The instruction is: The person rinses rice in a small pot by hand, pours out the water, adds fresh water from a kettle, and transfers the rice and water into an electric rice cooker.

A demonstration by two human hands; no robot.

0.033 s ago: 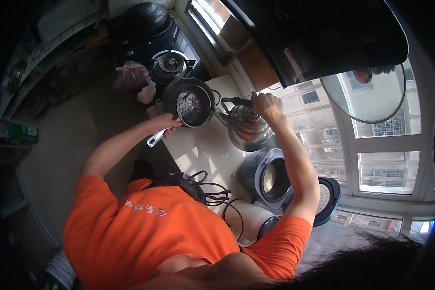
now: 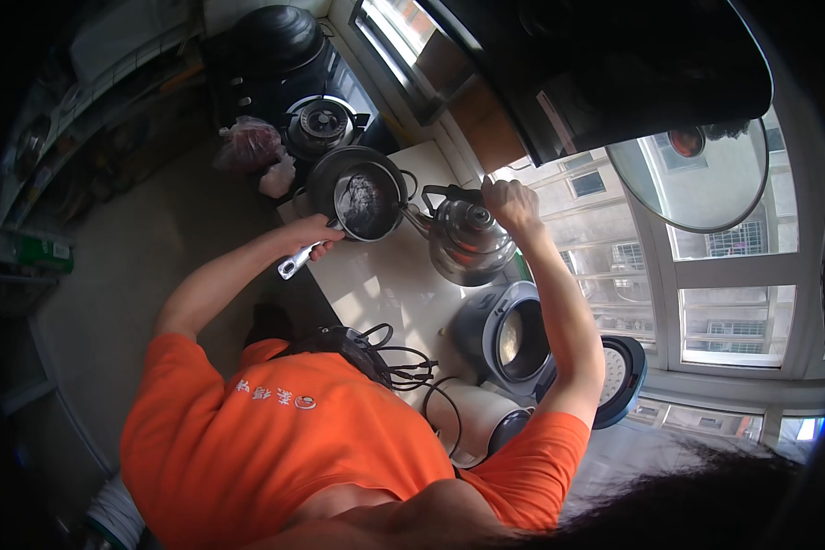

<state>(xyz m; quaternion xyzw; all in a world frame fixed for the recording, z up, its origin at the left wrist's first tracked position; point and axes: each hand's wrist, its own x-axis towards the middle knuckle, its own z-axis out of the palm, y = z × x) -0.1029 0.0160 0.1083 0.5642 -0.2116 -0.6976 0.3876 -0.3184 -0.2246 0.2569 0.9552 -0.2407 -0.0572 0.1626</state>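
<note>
My left hand [image 2: 313,237] is closed round the long handle of a small dark pan [image 2: 394,225], and the handle's silver end [image 2: 293,264] sticks out below. That pan sits in or over a larger dark pot [image 2: 325,179] with loop handles. Inside the pan is shiny, rippled liquid [image 2: 362,197] with pale streaks. In my right hand [image 2: 511,203] is the black handle of a silver kettle [image 2: 472,246]. Its spout points left and reaches the pan's right rim. I cannot make out a stream leaving the spout.
A gas burner [image 2: 323,124] and a covered black wok [image 2: 280,38] lie beyond the pot. Plastic bags [image 2: 250,142] rest beside the burner. An open rice cooker [image 2: 490,335] stands right, near the windows. A glass lid [image 2: 706,183] hangs under the range hood [image 2: 614,73].
The kettle and my right hand have shifted very slightly, and the pale ripples in the pan look different. My left hand holds its place.
</note>
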